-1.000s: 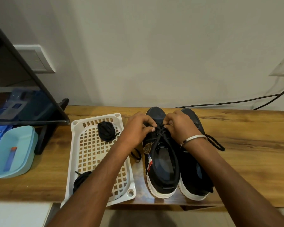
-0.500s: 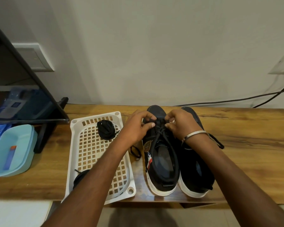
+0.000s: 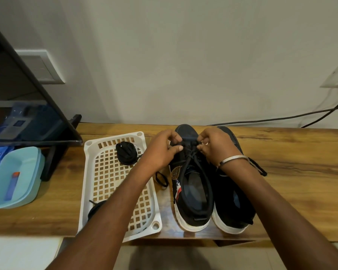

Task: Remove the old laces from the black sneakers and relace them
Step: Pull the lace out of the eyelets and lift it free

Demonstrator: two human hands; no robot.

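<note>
Two black sneakers with white soles stand side by side on the wooden table, toes toward the wall: the left sneaker (image 3: 193, 193) and the right sneaker (image 3: 232, 207). My left hand (image 3: 162, 151) and my right hand (image 3: 215, 147) meet over the left sneaker's front eyelets, each pinching its black lace (image 3: 191, 158). The lace's two strands run back along the shoe opening. A loose lace end (image 3: 161, 179) lies left of the shoe. The right sneaker's lace (image 3: 258, 168) trails out to the right, behind my wrist.
A white lattice tray (image 3: 113, 184) lies left of the sneakers with a coiled black lace (image 3: 126, 155) at its far end and another (image 3: 97, 208) under my left forearm. A light blue box (image 3: 14, 178) and a dark stand (image 3: 53, 152) are at far left. Cables (image 3: 281, 118) run along the wall.
The view has shifted slightly. Both hands stay on the lace at the left sneaker's front eyelets, with only small finger movements.
</note>
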